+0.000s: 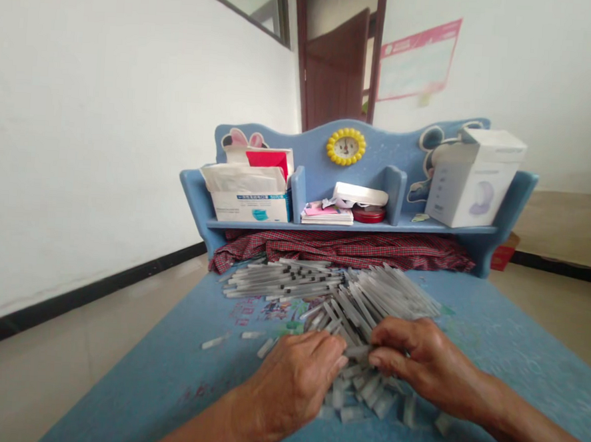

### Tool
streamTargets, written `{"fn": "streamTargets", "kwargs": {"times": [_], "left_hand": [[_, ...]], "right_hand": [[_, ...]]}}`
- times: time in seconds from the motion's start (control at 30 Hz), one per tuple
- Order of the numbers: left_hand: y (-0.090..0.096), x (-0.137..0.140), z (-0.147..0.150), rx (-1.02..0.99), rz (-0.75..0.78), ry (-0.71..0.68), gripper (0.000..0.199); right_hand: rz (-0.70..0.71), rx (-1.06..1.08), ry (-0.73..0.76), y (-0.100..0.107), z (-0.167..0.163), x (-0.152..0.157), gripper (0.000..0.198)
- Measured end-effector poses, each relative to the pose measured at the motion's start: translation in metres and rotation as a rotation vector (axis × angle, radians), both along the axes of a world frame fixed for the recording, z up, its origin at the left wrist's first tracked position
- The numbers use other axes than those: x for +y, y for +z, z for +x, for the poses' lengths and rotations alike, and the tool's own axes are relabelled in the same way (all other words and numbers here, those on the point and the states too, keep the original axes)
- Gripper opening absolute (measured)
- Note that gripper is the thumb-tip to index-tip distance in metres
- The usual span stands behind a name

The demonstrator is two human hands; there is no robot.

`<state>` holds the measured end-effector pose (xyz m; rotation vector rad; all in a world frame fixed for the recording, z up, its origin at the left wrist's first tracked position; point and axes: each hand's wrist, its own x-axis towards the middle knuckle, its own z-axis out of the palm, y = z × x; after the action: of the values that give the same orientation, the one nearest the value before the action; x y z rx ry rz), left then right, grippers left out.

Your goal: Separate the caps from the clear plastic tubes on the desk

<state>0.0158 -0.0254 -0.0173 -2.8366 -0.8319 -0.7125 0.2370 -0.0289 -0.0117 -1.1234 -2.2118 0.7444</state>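
Note:
Between my two hands is a short stretch of a translucent grey pen (357,352). My right hand (427,366) pinches one end of it between thumb and forefinger. Curled closed, my left hand (298,384) grips the other end, and its fingertips are mostly hidden. Beneath and in front of the hands lies a heap of short, clear pen caps (372,392). Just beyond are loose translucent pen barrels (391,293). Farther left is a stack of pens with black parts (284,280), laid roughly sideways. A few loose caps (212,342) are scattered left of my left hand.
The blue table (150,385) has a raised back shelf (295,228). On it stand a mask box (251,201), a white carton (475,179), papers (327,214) and a red tin (368,215). A checked cloth (344,248) is bunched under the shelf.

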Motion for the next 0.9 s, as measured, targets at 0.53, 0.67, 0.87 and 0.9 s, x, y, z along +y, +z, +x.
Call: {"fn": "streamTargets", "kwargs": {"times": [0.53, 0.67, 0.87, 0.9], "left_hand": [[-0.0008, -0.0004, -0.0007, 0.008, -0.002, 0.021, 0.019], [0.0001, 0.0006, -0.0007, -0.013, 0.004, 0.013, 0.020], [0.0018, 0.0010, 0.0002, -0.003, 0.005, 0.026, 0.020], [0.0014, 0.0012, 0.0003, -0.004, 0.007, 0.025, 0.020]], "right_hand": [[-0.031, -0.011, -0.022, 0.0003, -0.0033, 0.0007, 0.039], [-0.095, 0.116, -0.001, -0.0017, -0.0039, -0.0005, 0.020], [-0.072, 0.093, -0.075, -0.0062, -0.0065, 0.0001, 0.042], [-0.096, 0.122, -0.068, -0.0064, -0.0069, 0.0004, 0.037]]}}
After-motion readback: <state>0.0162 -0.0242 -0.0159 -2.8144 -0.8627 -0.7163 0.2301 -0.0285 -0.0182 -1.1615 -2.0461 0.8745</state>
